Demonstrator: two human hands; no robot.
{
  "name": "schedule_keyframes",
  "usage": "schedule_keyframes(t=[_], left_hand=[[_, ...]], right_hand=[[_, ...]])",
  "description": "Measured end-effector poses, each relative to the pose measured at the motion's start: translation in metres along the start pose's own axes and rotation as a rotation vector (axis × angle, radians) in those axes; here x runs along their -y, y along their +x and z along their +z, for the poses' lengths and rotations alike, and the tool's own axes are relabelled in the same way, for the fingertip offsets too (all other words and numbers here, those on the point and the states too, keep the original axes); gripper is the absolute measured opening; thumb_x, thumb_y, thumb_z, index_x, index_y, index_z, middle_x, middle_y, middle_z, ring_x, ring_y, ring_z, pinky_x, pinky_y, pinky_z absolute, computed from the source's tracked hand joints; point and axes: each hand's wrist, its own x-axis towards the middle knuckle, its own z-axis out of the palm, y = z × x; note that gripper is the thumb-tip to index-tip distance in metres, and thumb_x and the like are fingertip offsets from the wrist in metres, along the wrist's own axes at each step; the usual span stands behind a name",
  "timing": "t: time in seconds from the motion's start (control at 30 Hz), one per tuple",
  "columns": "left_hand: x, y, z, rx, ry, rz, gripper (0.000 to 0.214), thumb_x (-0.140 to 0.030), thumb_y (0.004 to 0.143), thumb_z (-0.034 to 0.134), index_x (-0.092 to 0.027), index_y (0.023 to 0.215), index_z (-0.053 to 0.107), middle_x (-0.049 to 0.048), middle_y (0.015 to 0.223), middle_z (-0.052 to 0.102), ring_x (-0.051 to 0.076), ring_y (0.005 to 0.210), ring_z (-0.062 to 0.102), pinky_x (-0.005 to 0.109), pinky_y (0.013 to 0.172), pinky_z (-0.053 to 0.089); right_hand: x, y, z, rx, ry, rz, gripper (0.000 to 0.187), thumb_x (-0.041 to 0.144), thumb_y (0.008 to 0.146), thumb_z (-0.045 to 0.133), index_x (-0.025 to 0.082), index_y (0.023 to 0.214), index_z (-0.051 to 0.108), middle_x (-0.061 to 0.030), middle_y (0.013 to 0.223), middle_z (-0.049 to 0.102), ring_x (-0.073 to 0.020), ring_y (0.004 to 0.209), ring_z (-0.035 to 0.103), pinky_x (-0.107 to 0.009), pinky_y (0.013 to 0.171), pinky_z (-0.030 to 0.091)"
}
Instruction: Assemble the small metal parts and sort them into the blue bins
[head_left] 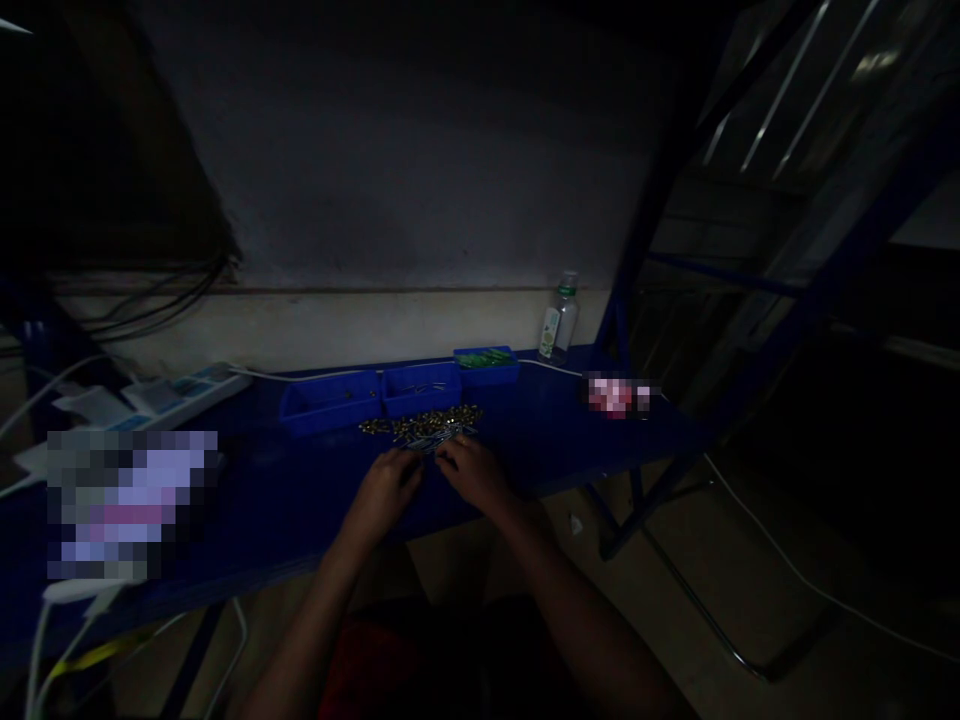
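The scene is very dark. My left hand [388, 487] and my right hand [474, 470] rest on a blue table [285, 500], close together, at the near edge of a heap of small shiny metal parts [424, 424]. The fingers of both hands curl down onto the nearest parts, and I cannot make out what they pinch. Behind the heap stand two blue bins [373, 395] side by side, each with a few small parts inside.
A third blue bin with green pieces [486, 363] and a clear plastic bottle [559, 320] stand at the back right. A white power strip [176, 395] with cables lies back left. A blue metal rack [750, 250] rises on the right.
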Motion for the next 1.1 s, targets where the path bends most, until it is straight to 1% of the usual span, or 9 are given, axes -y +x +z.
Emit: schedule_keyframes(t=[0.1, 0.33, 0.5, 0.63, 0.83, 0.97, 1.1], left_hand=[[-0.001, -0.001, -0.001, 0.014, -0.012, 0.039, 0.029, -0.024, 0.084, 0.042, -0.018, 0.107, 0.058, 0.0083, 0.101, 0.060, 0.022, 0.093, 0.053, 0.034, 0.085, 0.040], [-0.001, -0.002, -0.003, 0.019, -0.017, 0.033, 0.024, -0.026, 0.083, 0.043, -0.018, 0.095, 0.062, 0.0080, 0.093, 0.061, 0.021, 0.087, 0.055, 0.034, 0.080, 0.041], [-0.003, -0.001, -0.005, 0.015, -0.037, -0.021, 0.021, -0.025, 0.081, 0.044, -0.018, 0.087, 0.063, 0.0076, 0.089, 0.063, 0.022, 0.084, 0.056, 0.033, 0.078, 0.042], [-0.005, -0.002, -0.008, 0.006, -0.059, -0.085, 0.023, -0.026, 0.080, 0.043, -0.017, 0.084, 0.064, 0.0082, 0.087, 0.064, 0.022, 0.083, 0.058, 0.032, 0.077, 0.043], [-0.001, -0.002, -0.009, -0.033, -0.093, -0.153, 0.024, -0.030, 0.078, 0.045, -0.017, 0.086, 0.064, 0.0080, 0.090, 0.065, 0.022, 0.083, 0.060, 0.030, 0.077, 0.044], [0.004, 0.005, -0.010, -0.034, -0.060, -0.187, 0.026, -0.032, 0.079, 0.042, -0.017, 0.085, 0.063, 0.0082, 0.090, 0.066, 0.021, 0.081, 0.061, 0.029, 0.075, 0.043], [0.004, 0.015, -0.013, -0.022, -0.080, -0.245, 0.027, -0.034, 0.080, 0.041, -0.018, 0.083, 0.062, 0.0065, 0.085, 0.067, 0.021, 0.077, 0.062, 0.026, 0.067, 0.042]], right_hand=[[0.000, -0.001, -0.001, 0.002, -0.009, -0.032, 0.014, 0.026, 0.086, 0.047, 0.022, 0.093, 0.058, -0.0032, 0.095, 0.057, -0.0140, 0.089, 0.053, -0.024, 0.078, 0.039], [0.001, -0.003, -0.003, 0.018, -0.009, -0.091, 0.019, 0.027, 0.087, 0.045, 0.022, 0.100, 0.058, -0.0032, 0.098, 0.058, -0.0144, 0.091, 0.053, -0.025, 0.080, 0.038], [0.003, -0.004, -0.007, 0.039, 0.003, -0.076, 0.021, 0.027, 0.086, 0.047, 0.022, 0.103, 0.057, -0.0037, 0.099, 0.057, -0.0146, 0.090, 0.053, -0.026, 0.080, 0.039], [0.004, -0.005, -0.008, 0.074, 0.007, -0.130, 0.022, 0.028, 0.086, 0.047, 0.022, 0.103, 0.058, -0.0038, 0.099, 0.057, -0.0151, 0.094, 0.051, -0.027, 0.083, 0.038], [0.005, -0.003, -0.006, 0.074, -0.015, -0.094, 0.028, 0.031, 0.085, 0.048, 0.022, 0.111, 0.056, -0.0059, 0.101, 0.056, -0.0167, 0.097, 0.049, -0.029, 0.087, 0.037], [0.005, -0.003, -0.007, 0.067, -0.013, -0.112, 0.028, 0.032, 0.085, 0.048, 0.021, 0.110, 0.056, -0.0060, 0.101, 0.055, -0.0166, 0.097, 0.049, -0.029, 0.086, 0.038], [0.004, -0.004, -0.009, 0.077, 0.002, -0.119, 0.027, 0.032, 0.086, 0.048, 0.022, 0.109, 0.056, -0.0053, 0.101, 0.055, -0.0157, 0.097, 0.049, -0.028, 0.086, 0.037]])
